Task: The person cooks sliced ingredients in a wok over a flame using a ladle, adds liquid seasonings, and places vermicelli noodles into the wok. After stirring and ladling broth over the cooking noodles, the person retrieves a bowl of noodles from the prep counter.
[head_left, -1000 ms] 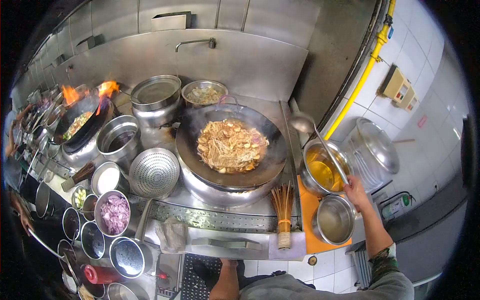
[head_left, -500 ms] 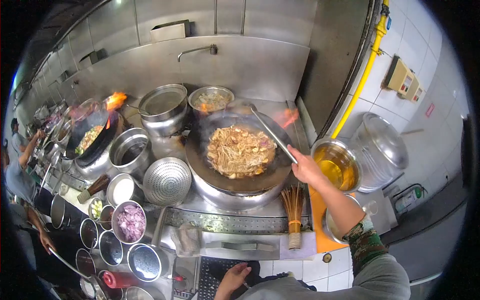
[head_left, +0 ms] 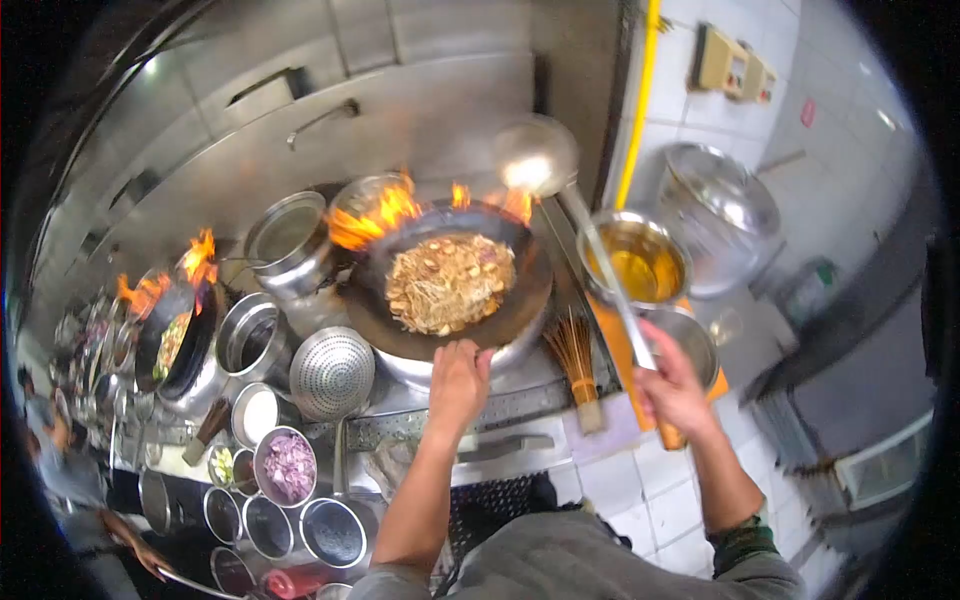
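My left hand (head_left: 460, 385) has its fingers curled over the near rim of the wok (head_left: 370, 312). The wok sits on the burner with a mound of noodles (head_left: 450, 285) inside, flecked with brown pieces and a bit of purple onion. Flames (head_left: 385, 215) rise behind its far rim. In my right hand (head_left: 675, 385) is the handle of a long ladle (head_left: 537, 157), raised to the right of the wok with its bowl up and away from the food. Below the ladle's shaft stands a pot of yellow oil (head_left: 645, 262).
A bamboo wok brush (head_left: 573, 350) lies right of the burner. To the left are a perforated strainer (head_left: 332, 372), a bowl of chopped purple onion (head_left: 285, 467) and several metal pots. Another flaming wok (head_left: 180, 340) stands further left. A co-worker's arm (head_left: 135, 545) shows at lower left.
My left hand has come up from near my body to the wok's rim. My right hand has lifted the ladle out of the wok to the right. Flames behind the wok have grown.
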`<state>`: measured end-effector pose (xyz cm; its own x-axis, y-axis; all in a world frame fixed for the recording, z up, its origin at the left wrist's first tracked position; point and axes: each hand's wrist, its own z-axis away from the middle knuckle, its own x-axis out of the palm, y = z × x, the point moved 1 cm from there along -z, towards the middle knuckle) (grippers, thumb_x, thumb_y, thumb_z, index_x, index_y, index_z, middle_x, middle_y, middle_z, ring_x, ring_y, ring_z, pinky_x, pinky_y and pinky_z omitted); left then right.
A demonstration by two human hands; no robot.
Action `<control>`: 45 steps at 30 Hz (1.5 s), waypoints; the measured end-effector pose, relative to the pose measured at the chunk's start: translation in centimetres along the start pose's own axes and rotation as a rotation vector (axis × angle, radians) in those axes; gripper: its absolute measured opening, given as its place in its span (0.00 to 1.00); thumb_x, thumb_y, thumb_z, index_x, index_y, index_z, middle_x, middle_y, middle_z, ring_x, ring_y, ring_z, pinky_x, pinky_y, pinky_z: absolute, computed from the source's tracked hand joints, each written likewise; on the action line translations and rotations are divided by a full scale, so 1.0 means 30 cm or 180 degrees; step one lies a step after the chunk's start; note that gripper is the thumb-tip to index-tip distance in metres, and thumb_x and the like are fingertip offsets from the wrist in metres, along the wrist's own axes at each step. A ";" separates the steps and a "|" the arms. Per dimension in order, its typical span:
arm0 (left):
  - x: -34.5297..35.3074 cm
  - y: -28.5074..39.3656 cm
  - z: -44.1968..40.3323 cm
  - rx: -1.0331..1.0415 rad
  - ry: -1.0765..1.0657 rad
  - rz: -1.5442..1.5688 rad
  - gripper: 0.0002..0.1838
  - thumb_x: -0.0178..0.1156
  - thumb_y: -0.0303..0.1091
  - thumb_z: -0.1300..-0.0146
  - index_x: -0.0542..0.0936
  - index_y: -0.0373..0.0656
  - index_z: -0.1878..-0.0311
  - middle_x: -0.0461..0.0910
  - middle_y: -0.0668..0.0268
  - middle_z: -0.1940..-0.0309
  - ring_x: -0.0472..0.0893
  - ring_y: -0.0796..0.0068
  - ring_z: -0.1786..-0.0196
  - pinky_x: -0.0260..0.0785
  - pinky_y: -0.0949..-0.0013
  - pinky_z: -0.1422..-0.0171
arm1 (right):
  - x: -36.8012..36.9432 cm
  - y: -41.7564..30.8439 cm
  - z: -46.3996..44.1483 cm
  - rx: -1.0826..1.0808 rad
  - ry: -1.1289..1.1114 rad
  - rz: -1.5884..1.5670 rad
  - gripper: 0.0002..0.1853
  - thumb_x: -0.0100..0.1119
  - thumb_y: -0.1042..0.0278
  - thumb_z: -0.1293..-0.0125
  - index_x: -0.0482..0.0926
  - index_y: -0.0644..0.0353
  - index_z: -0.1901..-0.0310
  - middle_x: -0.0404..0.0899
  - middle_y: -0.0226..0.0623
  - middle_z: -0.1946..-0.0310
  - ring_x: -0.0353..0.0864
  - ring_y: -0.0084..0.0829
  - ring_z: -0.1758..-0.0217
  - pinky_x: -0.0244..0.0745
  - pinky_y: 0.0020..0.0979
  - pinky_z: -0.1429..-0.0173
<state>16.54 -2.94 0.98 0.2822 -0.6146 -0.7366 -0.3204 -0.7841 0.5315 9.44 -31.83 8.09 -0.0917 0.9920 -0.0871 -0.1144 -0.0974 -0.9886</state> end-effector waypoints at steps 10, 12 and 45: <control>0.010 -0.052 0.017 0.0054 -0.0419 -0.0169 0.12 0.55 0.36 0.35 0.75 0.35 0.65 0.76 0.47 0.66 0.73 0.44 0.59 0.65 0.49 0.52 | -0.082 -0.072 0.659 0.1362 0.1834 0.0702 0.31 0.50 0.77 0.38 0.59 0.56 0.31 0.66 0.25 0.79 0.64 0.17 0.85 0.63 0.23 0.84; 0.019 -0.057 0.008 0.0165 -0.0521 -0.0157 0.12 0.55 0.36 0.35 0.75 0.35 0.65 0.76 0.47 0.65 0.73 0.44 0.58 0.65 0.49 0.52 | -0.070 -0.039 0.683 0.1643 0.1736 0.0719 0.31 0.50 0.75 0.37 0.57 0.57 0.31 0.70 0.29 0.73 0.67 0.20 0.79 0.65 0.24 0.77; -0.245 0.220 0.484 -0.0343 -0.0055 0.0275 0.23 0.66 0.31 0.44 0.75 0.35 0.45 0.69 0.45 0.43 0.69 0.45 0.40 0.63 0.55 0.36 | 0.038 0.064 -0.037 -0.0261 -0.0859 0.1733 0.32 0.50 0.74 0.37 0.55 0.57 0.30 0.77 0.45 0.67 0.77 0.38 0.75 0.72 0.39 0.71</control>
<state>-0.78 -2.34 3.84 0.2418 -0.6793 -0.6929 -0.2437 -0.7337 0.6343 10.22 -30.80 5.95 -0.3641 0.7450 -0.5590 0.0949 -0.5674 -0.8180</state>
